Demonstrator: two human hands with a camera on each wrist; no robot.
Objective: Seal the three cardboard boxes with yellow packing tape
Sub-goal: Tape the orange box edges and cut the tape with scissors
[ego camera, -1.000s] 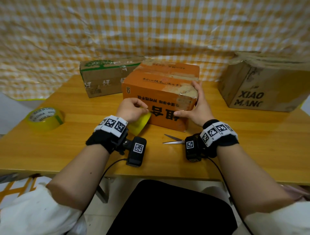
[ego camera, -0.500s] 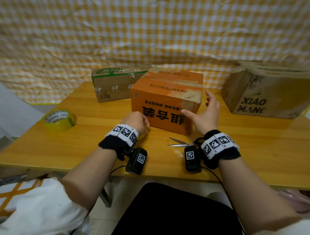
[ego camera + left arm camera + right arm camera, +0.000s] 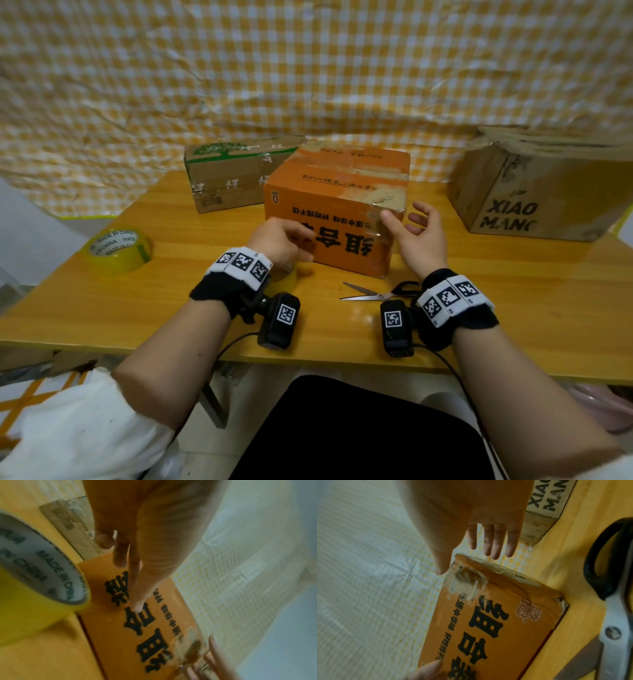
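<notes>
My right hand (image 3: 419, 236) has come off the orange box (image 3: 337, 192), fingers spread wide; the left hand (image 3: 281, 240) hovers loosely curled, empty, above the tape roll (image 3: 34, 588). I judge this strip finished.

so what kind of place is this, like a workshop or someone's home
Probably a makeshift packing spot, perhaps at home: a wooden table with a checked yellow cloth hung behind, worn cardboard boxes, tape roll and scissors.

Crinkled yellow-checked sheet (image 3: 308, 68) hangs behind a wooden table (image 3: 548, 308); floor perhaps pale tile.
</notes>
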